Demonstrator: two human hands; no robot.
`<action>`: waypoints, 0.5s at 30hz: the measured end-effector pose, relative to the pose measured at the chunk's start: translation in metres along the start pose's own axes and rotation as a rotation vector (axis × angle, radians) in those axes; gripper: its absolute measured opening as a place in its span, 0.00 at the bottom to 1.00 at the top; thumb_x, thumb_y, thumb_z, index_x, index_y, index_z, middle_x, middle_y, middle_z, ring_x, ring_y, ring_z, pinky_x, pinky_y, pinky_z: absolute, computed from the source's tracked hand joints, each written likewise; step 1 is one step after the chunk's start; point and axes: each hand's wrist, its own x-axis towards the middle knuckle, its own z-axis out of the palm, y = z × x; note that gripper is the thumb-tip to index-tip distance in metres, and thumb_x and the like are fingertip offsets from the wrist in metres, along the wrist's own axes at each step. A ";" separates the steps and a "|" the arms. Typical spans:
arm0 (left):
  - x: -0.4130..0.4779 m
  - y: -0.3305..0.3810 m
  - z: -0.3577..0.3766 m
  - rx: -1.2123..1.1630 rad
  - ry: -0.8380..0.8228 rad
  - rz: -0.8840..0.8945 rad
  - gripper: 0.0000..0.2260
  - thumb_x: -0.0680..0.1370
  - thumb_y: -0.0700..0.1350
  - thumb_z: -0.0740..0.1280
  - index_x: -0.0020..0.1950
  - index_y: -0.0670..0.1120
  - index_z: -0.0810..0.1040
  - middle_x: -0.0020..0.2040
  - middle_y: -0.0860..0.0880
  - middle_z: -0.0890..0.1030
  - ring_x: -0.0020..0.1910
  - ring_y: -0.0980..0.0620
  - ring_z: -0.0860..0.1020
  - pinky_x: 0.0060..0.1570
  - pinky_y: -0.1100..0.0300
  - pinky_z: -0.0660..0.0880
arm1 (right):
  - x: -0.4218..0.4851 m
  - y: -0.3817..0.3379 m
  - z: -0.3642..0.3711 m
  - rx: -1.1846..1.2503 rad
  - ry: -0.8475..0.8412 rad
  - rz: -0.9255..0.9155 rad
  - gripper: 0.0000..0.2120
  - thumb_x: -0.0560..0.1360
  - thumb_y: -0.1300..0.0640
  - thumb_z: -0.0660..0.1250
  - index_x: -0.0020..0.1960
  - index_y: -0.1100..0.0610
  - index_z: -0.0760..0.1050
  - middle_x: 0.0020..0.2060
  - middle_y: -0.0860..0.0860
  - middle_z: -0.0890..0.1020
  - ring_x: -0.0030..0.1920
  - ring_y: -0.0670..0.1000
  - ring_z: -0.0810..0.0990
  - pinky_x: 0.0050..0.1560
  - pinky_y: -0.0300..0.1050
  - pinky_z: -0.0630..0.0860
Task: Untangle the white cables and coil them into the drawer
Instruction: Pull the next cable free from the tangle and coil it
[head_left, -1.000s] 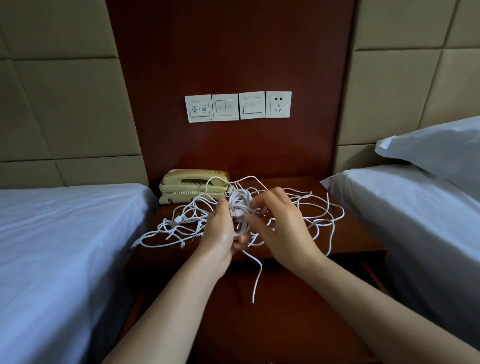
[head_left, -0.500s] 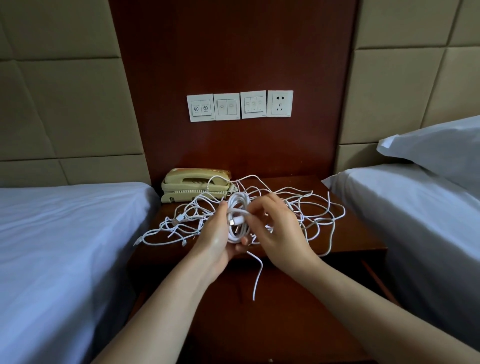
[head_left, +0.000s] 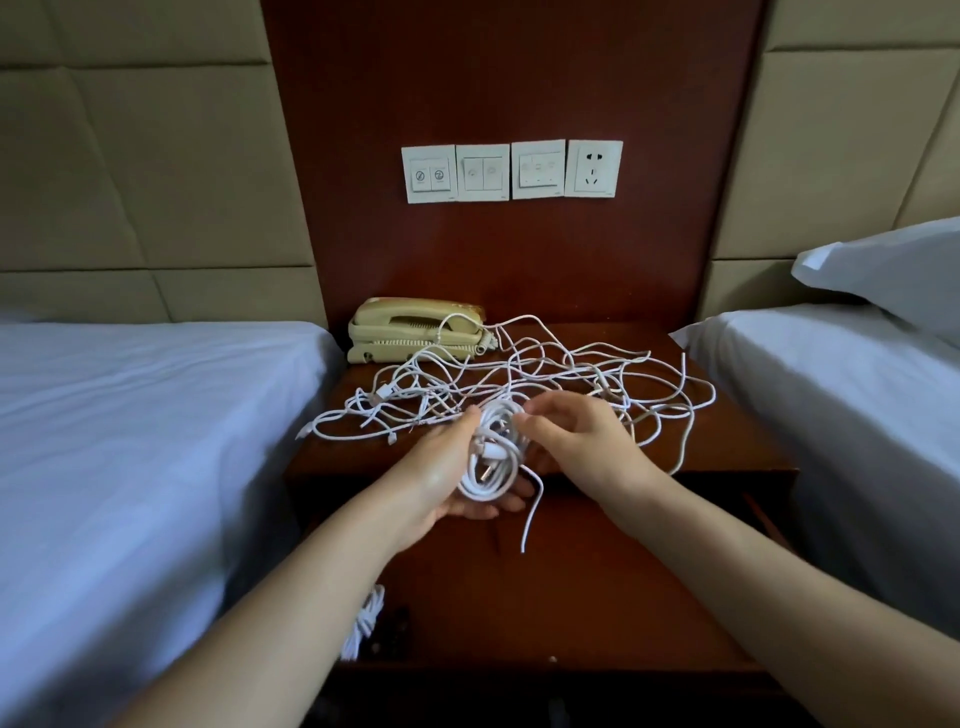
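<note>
A coil of white cable lies in my left hand, whose fingers curl under and around it above the open drawer. A loose tail hangs down from the coil. My right hand pinches the coil's top loops with thumb and fingertips. Behind both hands a tangle of white cables sprawls across the wooden nightstand top. Another white coiled cable lies in the drawer at its left side, partly hidden by my left forearm.
A beige telephone stands at the back left of the nightstand, with cable loops draped against it. Beds with pale sheets flank the nightstand, left bed and right bed. Wall switches and a socket sit above.
Both hands have dropped slightly and come nearer with the coil. My right hand shifted from wrapping around the coil's side to pinching its top; the hanging tail stays below.
</note>
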 end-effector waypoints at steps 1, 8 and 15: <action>-0.002 -0.002 -0.004 0.085 -0.002 0.008 0.22 0.81 0.56 0.52 0.51 0.42 0.79 0.38 0.43 0.84 0.34 0.49 0.82 0.28 0.63 0.74 | -0.001 0.001 0.002 -0.001 -0.019 0.012 0.05 0.76 0.61 0.66 0.42 0.58 0.76 0.29 0.51 0.79 0.27 0.43 0.76 0.30 0.35 0.74; -0.014 -0.019 -0.044 0.493 0.098 0.125 0.11 0.76 0.52 0.66 0.40 0.45 0.77 0.35 0.45 0.78 0.39 0.51 0.74 0.43 0.56 0.71 | -0.002 0.015 0.028 -0.084 -0.120 0.079 0.04 0.75 0.60 0.68 0.41 0.57 0.76 0.32 0.53 0.81 0.33 0.51 0.80 0.36 0.42 0.79; -0.017 -0.045 -0.072 0.715 0.081 0.061 0.02 0.75 0.42 0.68 0.42 0.47 0.79 0.42 0.46 0.84 0.38 0.56 0.79 0.34 0.69 0.72 | -0.002 0.050 0.070 -0.220 -0.230 0.170 0.05 0.75 0.59 0.68 0.41 0.58 0.75 0.31 0.55 0.81 0.30 0.51 0.80 0.32 0.42 0.79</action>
